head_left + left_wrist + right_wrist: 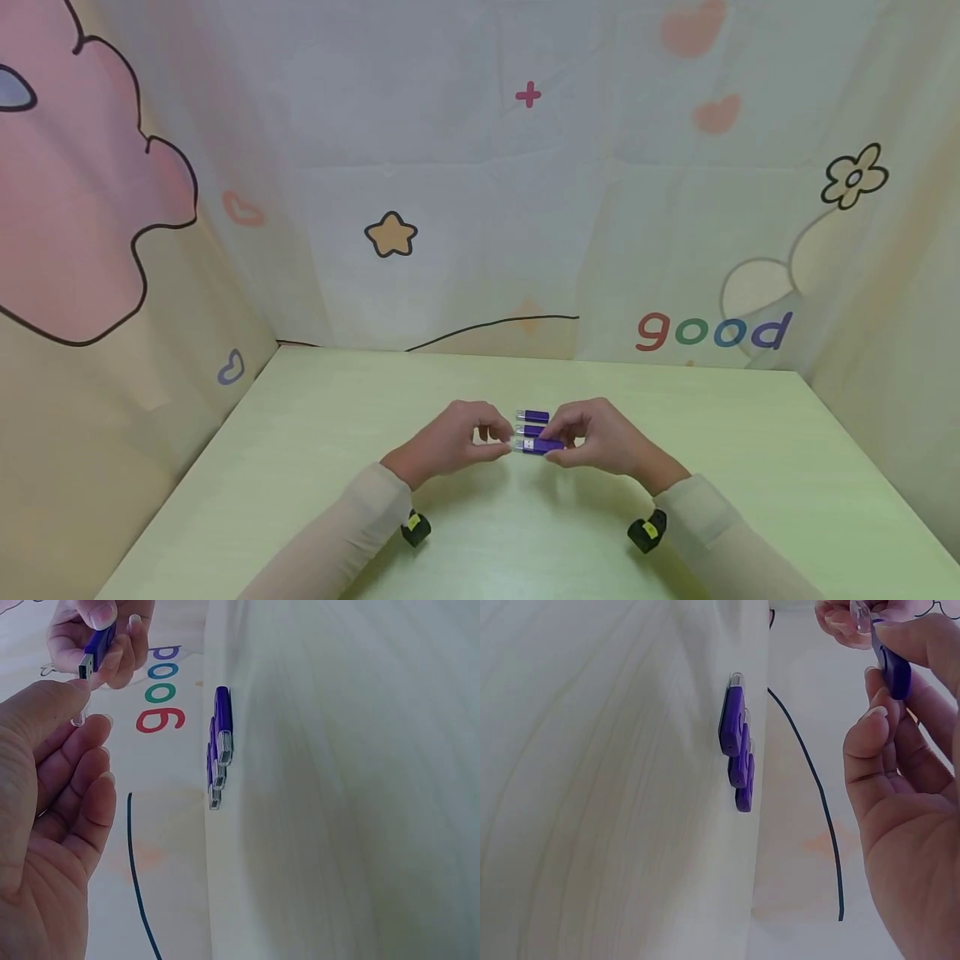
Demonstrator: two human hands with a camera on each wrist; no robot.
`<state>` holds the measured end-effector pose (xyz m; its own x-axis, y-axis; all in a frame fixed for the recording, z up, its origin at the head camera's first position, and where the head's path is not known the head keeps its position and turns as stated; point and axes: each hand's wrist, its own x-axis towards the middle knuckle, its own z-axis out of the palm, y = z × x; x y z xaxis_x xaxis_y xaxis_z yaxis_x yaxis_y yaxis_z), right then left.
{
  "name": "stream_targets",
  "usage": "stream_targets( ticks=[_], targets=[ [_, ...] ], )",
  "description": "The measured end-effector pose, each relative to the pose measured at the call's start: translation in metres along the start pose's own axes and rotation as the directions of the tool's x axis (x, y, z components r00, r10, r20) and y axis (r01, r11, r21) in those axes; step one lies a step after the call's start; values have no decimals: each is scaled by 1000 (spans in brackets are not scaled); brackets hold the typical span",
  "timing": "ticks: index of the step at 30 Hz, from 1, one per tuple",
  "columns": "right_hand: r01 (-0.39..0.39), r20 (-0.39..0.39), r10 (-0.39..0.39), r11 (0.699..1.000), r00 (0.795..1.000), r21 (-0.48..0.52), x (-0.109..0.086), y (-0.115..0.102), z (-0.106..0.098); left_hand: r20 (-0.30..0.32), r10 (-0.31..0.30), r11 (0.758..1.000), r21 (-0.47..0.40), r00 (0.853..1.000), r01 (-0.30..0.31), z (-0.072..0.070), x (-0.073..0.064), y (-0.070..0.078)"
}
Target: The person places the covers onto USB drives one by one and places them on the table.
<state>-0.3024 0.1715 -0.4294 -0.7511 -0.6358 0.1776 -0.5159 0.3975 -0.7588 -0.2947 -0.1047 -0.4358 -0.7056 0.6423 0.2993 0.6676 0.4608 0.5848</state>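
My right hand (600, 440) pinches a purple USB stick (100, 646) between thumb and fingers, its metal plug bare and pointing at my left hand (461, 437). A small clear cap (860, 616) is pinched in the left fingertips, just off the plug's end. Both hands are raised above the table, close together. Beyond them, three more purple USB sticks (733, 720) lie in a row, side by side, with clear caps on their plug ends. In the head view two of these sticks (534, 416) show; the held one and the right fingers cover part of that row.
The pale wood-grain table (337, 417) stretches around both hands. Behind it and at its sides hang printed cloth walls (465, 275), with the word "good" at the back right. A small black camera (416, 528) is worn on the left wrist, another camera (647, 531) on the right.
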Motion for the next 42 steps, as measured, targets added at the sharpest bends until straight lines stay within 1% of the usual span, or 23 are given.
stream_targets(
  ticks=[4, 10, 15, 21, 27, 30, 35, 42],
  targets=[
    [17, -2, -17, 1000, 1000, 5, -1, 0, 1, 1, 28, 1000, -11, 1000, -28, 1, 1, 1],
    [27, 0, -27, 1000, 1000, 9, 0, 2, 2, 1, 39, 999, -6, 999, -39, 4, 1, 0],
    [28, 4, -28, 1000, 1000, 6, 0, 3, 3, -2, 49, 999, -18, 999, -49, 8, 0, 1],
    [32, 3, -32, 999, 999, 13, 1, 3, 3, -14, 32, 999, -34, 999, -32, 9, 0, 1],
    [45, 3, -46, 998, 999, 44, 1, 3, 6, -16, 12, 999, -40, 1000, -13, 10, -1, 2],
    [46, 2, -46, 998, 999, 41, 2, 3, 6, -16, 9, 999, -43, 1000, -9, 10, -1, 2],
    [64, -3, -64, 997, 998, 34, 2, 3, 6, -14, 10, 999, -47, 1000, -11, 10, -2, 5],
    [78, -1, -78, 996, 997, 48, 3, 4, 6, -11, 19, 999, -37, 1000, -19, 9, -1, 8]
  ],
)
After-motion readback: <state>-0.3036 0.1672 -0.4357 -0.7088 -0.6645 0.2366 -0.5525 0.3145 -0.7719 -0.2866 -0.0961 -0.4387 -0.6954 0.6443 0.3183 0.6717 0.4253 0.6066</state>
